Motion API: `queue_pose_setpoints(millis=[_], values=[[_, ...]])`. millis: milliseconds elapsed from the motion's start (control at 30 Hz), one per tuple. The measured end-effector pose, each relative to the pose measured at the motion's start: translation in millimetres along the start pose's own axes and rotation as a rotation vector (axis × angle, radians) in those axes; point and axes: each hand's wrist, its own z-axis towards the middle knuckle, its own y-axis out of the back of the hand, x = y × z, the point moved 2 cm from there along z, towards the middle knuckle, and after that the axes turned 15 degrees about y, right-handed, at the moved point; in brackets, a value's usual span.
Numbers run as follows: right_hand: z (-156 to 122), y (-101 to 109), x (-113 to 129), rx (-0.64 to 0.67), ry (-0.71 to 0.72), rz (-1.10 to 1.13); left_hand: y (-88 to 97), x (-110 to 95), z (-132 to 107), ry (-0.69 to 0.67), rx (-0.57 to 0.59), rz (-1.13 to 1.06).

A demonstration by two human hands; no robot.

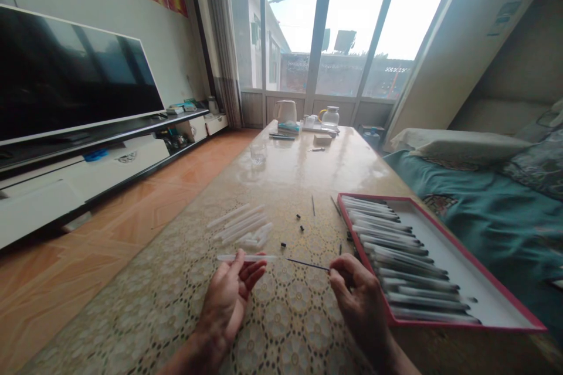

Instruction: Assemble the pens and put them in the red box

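Two bare hands work above the patterned tabletop (pixel 285 328). The left hand (pixel 229 284) is turned with the palm upward, and it holds a whitish, half-transparent pen barrel (pixel 253 258); the thumb and the first of the fingers are closed on it, while the others are loosely bent. The right hand (pixel 358 290) has its fingers pinched together on one end of a thin dark refill (pixel 308 264). The other end of this refill points to the open end of the pen barrel and lies just beside it; I cannot tell if they touch.

Beyond the left hand, a group of loose white barrels (pixel 246 228) lies on the tabletop, some long and some shorter. Three small black plugs (pixel 301 228) are scattered between this group and the right side, and a thin rod (pixel 313 205) lies a little farther than them. To the right of the right hand is a shallow tray (pixel 453 246) with a red rim, in which many pens (pixel 409 276) lie side by side in a row. Farther along the tabletop stand a clear glass cup (pixel 258 154) and, near the far end, a glass pitcher (pixel 331 117).
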Motion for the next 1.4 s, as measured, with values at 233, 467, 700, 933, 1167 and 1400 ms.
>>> queue_pose_setpoints(millis=[233,467,700,933,1167,1400], values=[[-1,-2,2,-0.017,0.041,0.072,0.9,0,1,-0.031,-0.026,0.017],[-1,-1,1,-0.002,0.034,0.091,-1.6,-1,-1,-0.019,-0.003,-0.02],[-3,-3,-4,-0.021,0.024,0.117,-0.6,-3,0,-0.009,0.002,-0.053],[-2,-3,-1,-0.011,0.037,0.098,-1.2,0,0,0.003,0.013,-0.034],[0,-5,1,0.01,0.064,0.084,-6.3,3,-3,0.049,0.111,-0.007],[2,-12,11,0.093,0.145,0.1,-10.8,18,-10,0.131,0.286,0.099]])
